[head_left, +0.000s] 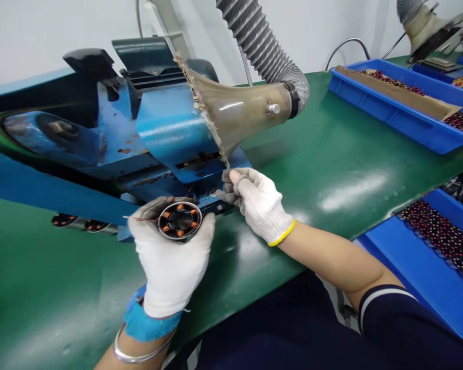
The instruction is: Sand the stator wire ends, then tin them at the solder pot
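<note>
My left hand [170, 267], in a white glove with grey fingertips, grips a motor stator [180, 220]. The stator is a round metal ring with copper windings inside, its open face turned up toward me. A thin copper lead sticks out to its left and another rises at its upper right. My right hand [256, 203], in a similar glove with a yellow cuff, is closed just right of the stator, by the lower edge of the blue machine [173, 121]. One bare fingertip shows through this glove. Whatever its fingers pinch, if anything, is hidden.
A translucent funnel hood [247, 110] on the machine joins a grey ribbed hose [262, 43]. More stators [96, 225] lie under the machine at left on the green table [332, 174]. Blue trays of small dark parts stand at the back right [386, 121] and lower right [409, 262].
</note>
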A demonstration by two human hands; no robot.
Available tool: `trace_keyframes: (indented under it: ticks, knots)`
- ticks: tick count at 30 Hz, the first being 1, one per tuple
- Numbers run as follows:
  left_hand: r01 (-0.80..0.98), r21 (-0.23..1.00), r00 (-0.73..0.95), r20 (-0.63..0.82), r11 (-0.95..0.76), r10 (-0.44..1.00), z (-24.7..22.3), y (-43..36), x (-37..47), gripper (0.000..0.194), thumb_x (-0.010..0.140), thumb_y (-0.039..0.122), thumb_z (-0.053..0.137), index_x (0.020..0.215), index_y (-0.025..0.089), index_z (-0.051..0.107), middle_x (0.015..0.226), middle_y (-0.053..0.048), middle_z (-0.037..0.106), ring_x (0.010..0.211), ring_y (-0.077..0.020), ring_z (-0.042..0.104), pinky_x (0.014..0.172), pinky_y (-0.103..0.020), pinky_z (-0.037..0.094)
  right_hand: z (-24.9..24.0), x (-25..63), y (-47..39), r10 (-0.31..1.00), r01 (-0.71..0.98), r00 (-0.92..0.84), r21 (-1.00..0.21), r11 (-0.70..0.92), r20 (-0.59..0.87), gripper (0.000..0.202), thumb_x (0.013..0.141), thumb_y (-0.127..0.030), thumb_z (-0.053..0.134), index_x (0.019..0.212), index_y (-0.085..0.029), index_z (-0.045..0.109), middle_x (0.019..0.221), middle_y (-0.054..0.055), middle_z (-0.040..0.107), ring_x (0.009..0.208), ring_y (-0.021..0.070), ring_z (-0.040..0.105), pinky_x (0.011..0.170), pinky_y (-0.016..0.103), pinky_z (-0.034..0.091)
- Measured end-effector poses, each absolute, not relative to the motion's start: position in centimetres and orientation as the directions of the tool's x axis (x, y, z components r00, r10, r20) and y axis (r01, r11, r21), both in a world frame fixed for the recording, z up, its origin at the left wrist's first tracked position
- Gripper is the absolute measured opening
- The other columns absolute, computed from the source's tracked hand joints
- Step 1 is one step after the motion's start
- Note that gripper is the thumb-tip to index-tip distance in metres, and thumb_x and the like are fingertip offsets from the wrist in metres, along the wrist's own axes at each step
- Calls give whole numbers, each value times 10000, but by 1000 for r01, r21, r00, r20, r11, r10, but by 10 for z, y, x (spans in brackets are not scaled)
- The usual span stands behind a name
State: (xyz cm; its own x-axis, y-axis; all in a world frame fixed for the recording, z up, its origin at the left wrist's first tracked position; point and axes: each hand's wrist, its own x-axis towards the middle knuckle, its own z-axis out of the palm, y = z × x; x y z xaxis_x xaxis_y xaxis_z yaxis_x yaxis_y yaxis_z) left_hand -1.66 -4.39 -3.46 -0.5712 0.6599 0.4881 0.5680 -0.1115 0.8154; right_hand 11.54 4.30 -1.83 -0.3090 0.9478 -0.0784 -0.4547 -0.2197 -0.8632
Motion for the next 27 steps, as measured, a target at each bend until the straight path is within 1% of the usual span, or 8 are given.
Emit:
trace_keyframes:
  ticks: [3, 5, 6, 9, 12, 16, 21, 27]
  knots:
    - [443, 872, -492, 429, -207, 758, -35, -42, -16, 669, 762, 432, 874, 1351, 276, 599, 1371, -121, 753, 1215, -299, 776, 1064, -462, 677, -10, 117, 33, 917, -278, -398, -952, -132, -11, 556, 717, -437, 1044, 1138, -214, 757, 1099, 54, 801, 1017, 233, 789, 970, 377, 701]
    - [427, 888, -490, 387, -171, 781, -29, -38, -13, 612, 756, 412, 869, 1308, 290, 634, 1299, -108, 797, 1166, -302, 802, 1005, -450, 703, -2, 119, 27, 902, -138, -431, -990, -42, 21, 747, 571, -417, 1110, 1210, -209, 783, 1292, 103, 799, 1222, 318, 783, 1143, 453, 664]
    - [451, 884, -513, 368, -121, 775, -25, -36, -11, 577, 738, 399, 886, 1258, 293, 658, 1233, -100, 817, 1119, -309, 815, 972, -455, 715, 0, 120, 26, 902, -91, -430, -996, -13, 27, 776, 554, -415, 1114, 1226, -201, 790, 1339, 119, 789, 1279, 343, 770, 1197, 473, 638]
    - [523, 852, -581, 344, 15, 738, -10, -26, -5, 521, 665, 384, 921, 1132, 273, 718, 1100, -87, 848, 1014, -321, 826, 907, -474, 727, 1, 118, 32, 896, -65, -445, -997, -38, -5, 728, 653, -431, 1075, 1271, -174, 787, 1241, 112, 807, 1174, 316, 798, 1120, 448, 683]
    - [546, 838, -591, 371, 16, 717, 0, -13, -3, 544, 588, 396, 887, 1088, 223, 759, 1034, -86, 859, 968, -312, 818, 848, -457, 723, -5, 116, 44, 870, -151, -493, -985, -87, -1, 771, 712, -418, 1052, 1371, -160, 747, 1106, 70, 811, 1026, 260, 797, 982, 385, 719]
    - [584, 811, -590, 395, 34, 704, 4, -2, -4, 576, 586, 425, 869, 1098, 173, 788, 1017, -99, 855, 944, -298, 806, 869, -463, 710, -6, 116, 54, 875, -250, -476, -968, -35, 91, 696, 730, -438, 1049, 1300, -162, 759, 1116, 64, 814, 1122, 268, 792, 1039, 369, 700]
    - [587, 809, -590, 425, 4, 687, 4, 3, -5, 550, 610, 418, 866, 1088, 167, 756, 1040, -100, 852, 973, -280, 797, 937, -465, 693, 1, 117, 55, 867, -268, -481, -963, -4, 130, 527, 772, -509, 1047, 1129, -213, 797, 1127, 51, 841, 1178, 310, 799, 1089, 442, 690]
    - [608, 793, -593, 471, -20, 653, 0, 9, -5, 444, 654, 362, 863, 1023, 211, 666, 1028, -81, 836, 991, -288, 796, 1012, -503, 670, 3, 117, 56, 877, -269, -476, -960, -80, 61, 599, 668, -555, 1107, 1094, -241, 826, 1105, 26, 873, 1204, 342, 805, 1082, 437, 697]
